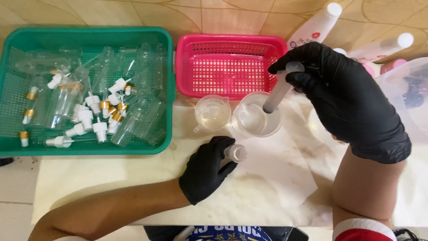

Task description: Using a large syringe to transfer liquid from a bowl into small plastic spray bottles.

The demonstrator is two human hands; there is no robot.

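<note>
My black-gloved left hand (pixel 206 169) grips the small clear plastic bottle (pixel 236 153), mouth up. My right hand (pixel 343 93) clasps a long clear syringe (pixel 280 91) at one o'clock from the bottle, tip slanting toward seven into the clear beaker (pixel 256 120).

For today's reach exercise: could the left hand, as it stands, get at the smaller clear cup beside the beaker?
Probably yes. The left hand is shut on a small clear bottle, so it is occupied, but the smaller clear cup sits just beyond it with nothing between.

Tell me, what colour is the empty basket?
Pink basket, shown best in the head view.
</note>
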